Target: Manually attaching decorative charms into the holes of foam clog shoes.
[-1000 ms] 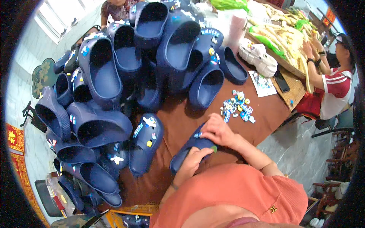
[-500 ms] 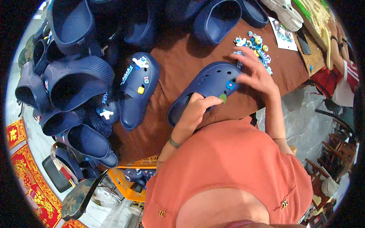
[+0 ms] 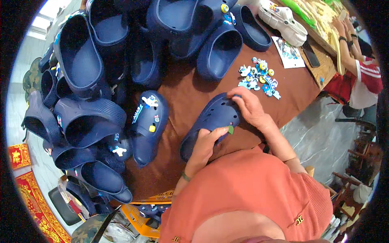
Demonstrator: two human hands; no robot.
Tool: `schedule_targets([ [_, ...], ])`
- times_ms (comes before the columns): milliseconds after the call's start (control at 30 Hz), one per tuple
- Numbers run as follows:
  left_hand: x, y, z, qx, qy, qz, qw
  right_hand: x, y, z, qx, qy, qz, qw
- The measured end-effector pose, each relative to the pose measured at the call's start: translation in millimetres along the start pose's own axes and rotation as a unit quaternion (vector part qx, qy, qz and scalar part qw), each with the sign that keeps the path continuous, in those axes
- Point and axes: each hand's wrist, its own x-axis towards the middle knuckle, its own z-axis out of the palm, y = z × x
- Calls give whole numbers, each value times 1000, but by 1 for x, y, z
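A navy clog (image 3: pixel 210 112) lies tilted on the brown cloth before me. My left hand (image 3: pixel 204 149) grips its near side, thumb stretched across the upper. By that thumb tip is a small green leaf-shaped piece (image 3: pixel 231 130); whether the thumb holds it down or it sits in the clog I cannot tell. My right hand (image 3: pixel 252 108) is closed over the toe end, fingers bent around the edge and covering part of it. To the left lies a second navy clog (image 3: pixel 148 121) bearing a white character charm, a lettered charm, a swirl and a yellow square charm (image 3: pixel 152 128).
Loose charms (image 3: pixel 259 77) form a pile beyond my right hand. Near them are a printed card (image 3: pixel 288 52), a dark phone (image 3: pixel 310 54) and a white clog (image 3: pixel 283 22). Navy clogs (image 3: pixel 89 111) are heaped left. An orange crate (image 3: pixel 139 220) stands below; another person's arms (image 3: pixel 344 44) show far right.
My right hand, raised with spread fingers before, has come down onto the clog's toe. The blue flower charm seen there earlier no longer shows. The whole view has shifted.
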Motion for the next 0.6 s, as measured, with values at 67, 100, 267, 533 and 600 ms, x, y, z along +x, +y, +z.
schedule_targets([
  [67,2,-1,1,12,15,8,1000,-1,-10,-9,-5,16,-61,998],
  [100,3,-2,2,20,26,18,999,0,-19,-17,-4,21,-57,998],
  [267,3,5,9,86,70,-5,994,-13,-32,-14,-240,-177,-198,934],
  [533,3,1,10,92,77,39,992,-5,-18,-8,-237,-195,-267,914],
  [600,5,1,17,67,113,89,987,-8,-16,-3,-243,-168,-275,915],
])
